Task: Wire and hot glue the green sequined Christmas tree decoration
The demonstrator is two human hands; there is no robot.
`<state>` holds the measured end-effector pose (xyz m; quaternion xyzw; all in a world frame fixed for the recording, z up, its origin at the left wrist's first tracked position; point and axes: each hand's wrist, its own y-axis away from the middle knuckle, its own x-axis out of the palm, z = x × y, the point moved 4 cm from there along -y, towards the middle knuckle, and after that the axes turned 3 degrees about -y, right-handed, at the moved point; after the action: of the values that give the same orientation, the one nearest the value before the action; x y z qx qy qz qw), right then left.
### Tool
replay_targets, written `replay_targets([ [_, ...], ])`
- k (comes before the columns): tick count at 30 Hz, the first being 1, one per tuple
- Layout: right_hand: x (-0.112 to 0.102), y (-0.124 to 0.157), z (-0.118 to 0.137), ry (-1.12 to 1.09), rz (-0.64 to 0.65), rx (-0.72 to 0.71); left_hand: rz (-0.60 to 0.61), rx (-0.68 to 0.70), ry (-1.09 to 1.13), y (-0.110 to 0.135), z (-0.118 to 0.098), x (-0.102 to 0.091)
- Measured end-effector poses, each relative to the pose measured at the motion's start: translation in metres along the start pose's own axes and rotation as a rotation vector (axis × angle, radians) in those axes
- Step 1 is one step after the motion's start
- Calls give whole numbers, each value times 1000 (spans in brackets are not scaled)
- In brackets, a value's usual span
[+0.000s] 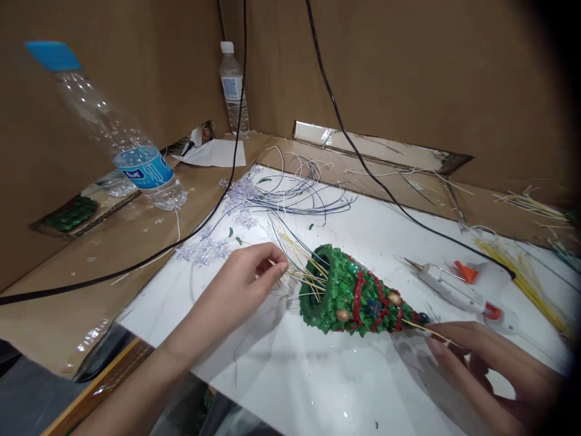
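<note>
A green Christmas tree figure point(358, 297) with red garlands and gold balls lies on its side on a white board point(327, 375). Its hollow base faces left, and several thin yellow, white and dark wires point(308, 280) stick out of it. Just left of that opening, my left hand point(249, 272) is pinched, thumb against forefinger, on the end of a thin wire. At the tip, on the right, a thin yellow wire point(422, 327) runs out of the tree to my right hand point(494, 369), whose thumb and fingers close on it.
A white glue gun point(458, 290) lies right of the tree beside yellow wires point(526, 278). Behind are looped dark wires point(308, 200) and clear star-shaped pieces point(204, 249). Bottles point(145, 172) stand by cardboard walls point(399, 72). Black cables point(338, 115) hang across.
</note>
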<state>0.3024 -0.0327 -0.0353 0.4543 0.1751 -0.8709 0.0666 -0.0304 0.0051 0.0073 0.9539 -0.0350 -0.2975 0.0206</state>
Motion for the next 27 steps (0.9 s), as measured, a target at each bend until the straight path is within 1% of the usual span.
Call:
replay_targets([
  [2, -3, -1, 2, 15, -28, -13, -8, -14, 50, 1, 8, -5],
  [5, -10, -3, 10, 8, -107, -36, -2, -17, 129, 1, 19, -13],
  [7, -15, -5, 16, -7, -151, -44, -17, -23, 131, -1, 24, -20],
  [9, -20, -7, 20, -9, -163, -66, -37, -27, 101, -3, 26, -27],
  [14, -31, -12, 24, 37, -124, -207, -109, -71, 19, -6, 31, -43],
  [17, -39, -17, 26, -1, -129, -248, -153, -101, -139, -6, 27, -49],
  [18, -40, -19, 28, -22, -121, -253, -160, -83, -190, -6, 23, -48],
  [20, -39, -23, 32, -60, -82, -255, -147, -2, -253, -6, 9, -41],
  [21, -37, -25, 34, -76, -57, -255, -143, 50, -261, -5, 0, -35],
  [23, -32, -28, 38, -86, -15, -258, -130, 147, -206, -3, -19, -20],
  [24, -29, -30, 40, -83, -8, -263, -153, 188, -156, -1, -26, -12],
  [27, -18, -36, 42, -59, 2, -295, -316, 270, -10, 4, -39, 2],
])
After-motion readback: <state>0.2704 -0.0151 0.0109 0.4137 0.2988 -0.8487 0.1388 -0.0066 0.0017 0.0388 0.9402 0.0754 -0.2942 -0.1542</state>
